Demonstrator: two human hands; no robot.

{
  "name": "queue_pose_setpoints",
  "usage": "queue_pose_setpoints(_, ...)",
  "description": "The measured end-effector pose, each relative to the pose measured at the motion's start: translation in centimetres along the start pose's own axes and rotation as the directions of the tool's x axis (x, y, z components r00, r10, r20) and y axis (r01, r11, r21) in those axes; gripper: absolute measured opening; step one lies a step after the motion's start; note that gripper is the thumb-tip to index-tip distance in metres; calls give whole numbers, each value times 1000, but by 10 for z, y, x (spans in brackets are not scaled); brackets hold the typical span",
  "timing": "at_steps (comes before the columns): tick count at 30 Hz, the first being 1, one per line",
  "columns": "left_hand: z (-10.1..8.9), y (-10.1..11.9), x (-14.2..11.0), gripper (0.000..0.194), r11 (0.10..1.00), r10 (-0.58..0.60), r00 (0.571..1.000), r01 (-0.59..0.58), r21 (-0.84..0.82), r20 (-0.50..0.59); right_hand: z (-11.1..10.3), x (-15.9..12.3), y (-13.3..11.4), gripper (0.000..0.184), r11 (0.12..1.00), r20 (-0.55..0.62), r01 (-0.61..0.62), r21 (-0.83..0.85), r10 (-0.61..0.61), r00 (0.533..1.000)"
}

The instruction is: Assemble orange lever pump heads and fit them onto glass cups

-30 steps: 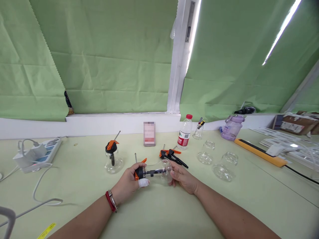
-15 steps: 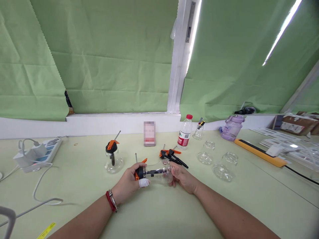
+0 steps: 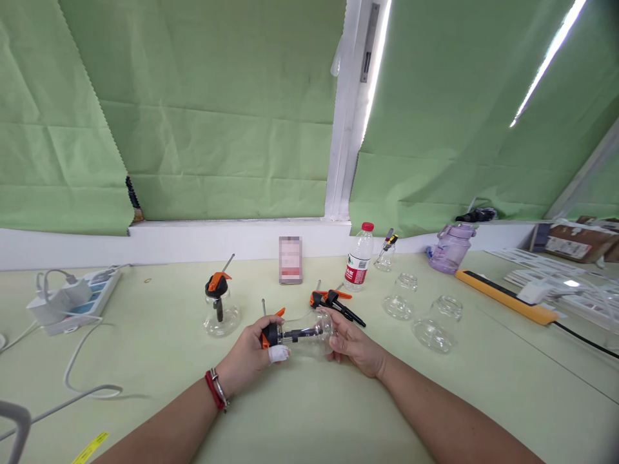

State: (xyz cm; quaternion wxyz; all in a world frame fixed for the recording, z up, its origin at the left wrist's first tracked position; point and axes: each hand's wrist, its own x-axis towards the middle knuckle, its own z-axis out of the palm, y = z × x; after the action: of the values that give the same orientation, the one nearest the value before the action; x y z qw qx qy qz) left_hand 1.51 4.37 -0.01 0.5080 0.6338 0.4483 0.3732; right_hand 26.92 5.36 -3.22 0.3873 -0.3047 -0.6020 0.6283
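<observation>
A clear glass bottle (image 3: 309, 336) lies sideways between my hands, its base toward the right. My left hand (image 3: 251, 351), with white tape on the thumb, is closed round the black and orange dispenser top (image 3: 271, 335) at its neck. A dark tube runs inside the glass. My right hand (image 3: 355, 345) grips the wide base end, fingers above and thumb in front. Just beyond lie black and orange dispenser tops (image 3: 333, 300) with thin spouts. To the left stands another glass bottle (image 3: 222, 317) with such a top fitted.
Two open glass bottles (image 3: 400, 299) stand at right. Behind are a phone (image 3: 290, 261), a red-capped water bottle (image 3: 358, 261) and a glass jar holding screwdrivers (image 3: 385, 254). Power strips (image 3: 507, 298) flank both sides; a white cable (image 3: 72, 367) curls at left.
My right hand has shifted its grip on the base of the bottle, its fingers now reaching further over the top. The left hand and the bottle hold nearly the same place.
</observation>
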Motion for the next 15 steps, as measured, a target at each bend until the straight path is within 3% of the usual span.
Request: queue_pose_setpoints(15,-1,-2,0,52,1000,8,1000,-9,18,17,1,4,0,63,999,10,37,-37,-37,999)
